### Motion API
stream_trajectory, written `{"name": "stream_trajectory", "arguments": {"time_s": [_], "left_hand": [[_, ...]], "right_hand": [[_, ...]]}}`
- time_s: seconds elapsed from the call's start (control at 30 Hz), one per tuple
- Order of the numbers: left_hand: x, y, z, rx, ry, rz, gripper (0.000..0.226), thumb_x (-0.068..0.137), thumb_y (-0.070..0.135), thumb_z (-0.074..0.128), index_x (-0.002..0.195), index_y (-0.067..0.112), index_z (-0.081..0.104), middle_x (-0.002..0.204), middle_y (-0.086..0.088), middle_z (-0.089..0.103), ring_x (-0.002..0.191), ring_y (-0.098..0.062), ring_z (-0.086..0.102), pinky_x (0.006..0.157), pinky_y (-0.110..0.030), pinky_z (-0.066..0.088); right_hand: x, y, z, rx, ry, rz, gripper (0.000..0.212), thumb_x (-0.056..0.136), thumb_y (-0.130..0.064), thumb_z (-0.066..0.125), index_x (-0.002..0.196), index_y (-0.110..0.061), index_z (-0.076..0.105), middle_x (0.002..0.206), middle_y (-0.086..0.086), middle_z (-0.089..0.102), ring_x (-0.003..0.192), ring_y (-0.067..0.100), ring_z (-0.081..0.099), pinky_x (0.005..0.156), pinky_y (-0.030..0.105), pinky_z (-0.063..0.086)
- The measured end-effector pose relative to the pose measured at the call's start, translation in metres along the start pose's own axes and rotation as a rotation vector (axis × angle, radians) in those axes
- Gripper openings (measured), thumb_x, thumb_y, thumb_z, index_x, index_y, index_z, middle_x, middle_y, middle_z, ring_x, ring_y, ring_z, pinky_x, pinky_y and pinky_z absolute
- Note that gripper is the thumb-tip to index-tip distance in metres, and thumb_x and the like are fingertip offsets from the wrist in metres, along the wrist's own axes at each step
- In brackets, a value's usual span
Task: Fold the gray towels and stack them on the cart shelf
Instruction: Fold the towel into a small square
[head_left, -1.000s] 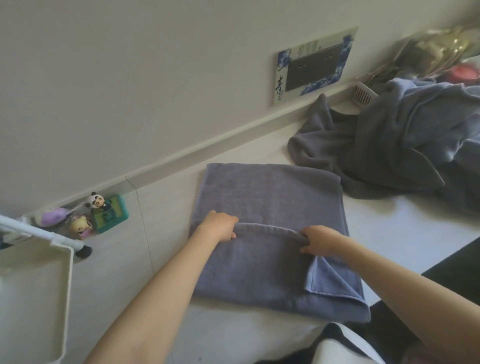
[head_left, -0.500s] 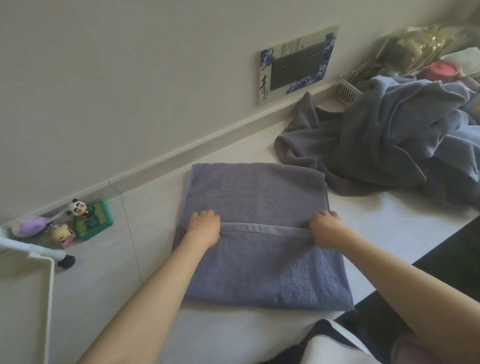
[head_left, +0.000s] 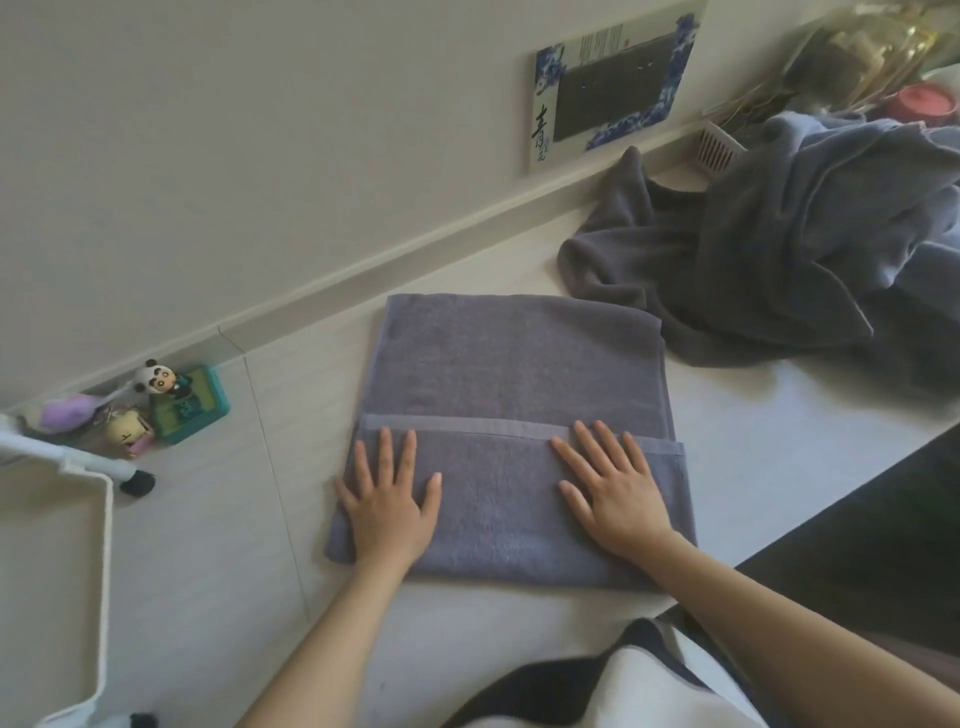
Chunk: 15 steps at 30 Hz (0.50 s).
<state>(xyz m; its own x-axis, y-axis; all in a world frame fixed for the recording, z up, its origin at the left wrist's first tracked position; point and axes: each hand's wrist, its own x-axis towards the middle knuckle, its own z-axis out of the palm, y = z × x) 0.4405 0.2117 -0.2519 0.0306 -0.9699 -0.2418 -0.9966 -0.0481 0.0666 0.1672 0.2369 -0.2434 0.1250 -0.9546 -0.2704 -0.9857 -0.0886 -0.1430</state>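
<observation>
Head view: folded towel (head_left: 511, 384) under both hands (head_left: 387, 506).

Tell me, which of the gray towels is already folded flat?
The folded towel under both hands, a neat rectangle near the middle of the table. The towel pile to its right lies crumpled.

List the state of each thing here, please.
Folded towel: flat on the table, folded.
Towel pile: unfolded, crumpled.
Left hand: open, flat on the folded towel.
Right hand: open, flat on the folded towel.
Cart shelf: no towel visible on it.
</observation>
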Motion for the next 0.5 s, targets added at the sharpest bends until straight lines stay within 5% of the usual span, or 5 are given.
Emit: {"name": "stream_trajectory", "arguments": {"time_s": [0.13, 0.2, 0.27, 0.37, 0.5], "left_hand": [[-0.001, -0.012, 0.0, -0.059, -0.02, -0.063, 0.072, 0.087, 0.057, 0.021, 0.147, 0.019, 0.032, 0.155, -0.013, 0.024, 0.142, -0.04, 0.019, 0.104, -0.07, 0.011], [-0.006, -0.01, -0.001, -0.11, 0.032, 0.105, 0.064, 0.088, 0.052, 0.032, 0.14, 0.016, 0.045, 0.15, -0.016, 0.034, 0.139, -0.036, 0.027, 0.109, -0.061, 0.012], [-0.02, -0.007, -0.003, -0.226, 0.089, 0.38, 0.046, 0.088, 0.049, 0.044, 0.12, 0.021, 0.06, 0.136, -0.006, 0.05, 0.124, -0.027, 0.046, 0.105, -0.048, 0.029], [-0.044, -0.006, -0.002, -0.374, 0.113, 0.57, 0.027, 0.083, 0.053, 0.055, 0.091, 0.029, 0.063, 0.1, 0.011, 0.053, 0.096, -0.011, 0.05, 0.084, -0.028, 0.033], [-0.056, -0.011, 0.007, -0.374, 0.02, 0.625, 0.038, 0.071, 0.062, 0.063, 0.093, 0.031, 0.065, 0.102, 0.009, 0.054, 0.099, -0.007, 0.043, 0.087, -0.023, 0.029]], "right_hand": [[-0.002, 0.006, -0.003, 0.055, -0.006, 0.003, 0.058, 0.097, -0.055, 0.01, 0.144, -0.03, 0.034, 0.149, 0.001, 0.038, 0.138, 0.027, 0.033, 0.114, 0.042, 0.007], [-0.009, 0.001, -0.009, 0.121, 0.06, -0.098, 0.055, 0.098, -0.053, 0.014, 0.133, -0.03, 0.049, 0.137, 0.003, 0.052, 0.125, 0.028, 0.043, 0.106, 0.045, 0.029], [-0.024, -0.005, -0.013, 0.179, 0.162, -0.282, 0.049, 0.097, -0.054, 0.023, 0.115, -0.029, 0.061, 0.11, -0.001, 0.061, 0.097, 0.021, 0.048, 0.082, 0.036, 0.045], [-0.039, -0.007, -0.009, 0.286, 0.142, -0.449, 0.043, 0.091, -0.062, 0.038, 0.1, -0.031, 0.065, 0.09, -0.008, 0.06, 0.081, 0.011, 0.046, 0.07, 0.025, 0.046], [-0.046, -0.006, 0.009, 0.225, 0.06, -0.425, 0.047, 0.08, -0.071, 0.045, 0.105, -0.036, 0.064, 0.102, -0.008, 0.059, 0.09, 0.015, 0.047, 0.076, 0.032, 0.046]]}}
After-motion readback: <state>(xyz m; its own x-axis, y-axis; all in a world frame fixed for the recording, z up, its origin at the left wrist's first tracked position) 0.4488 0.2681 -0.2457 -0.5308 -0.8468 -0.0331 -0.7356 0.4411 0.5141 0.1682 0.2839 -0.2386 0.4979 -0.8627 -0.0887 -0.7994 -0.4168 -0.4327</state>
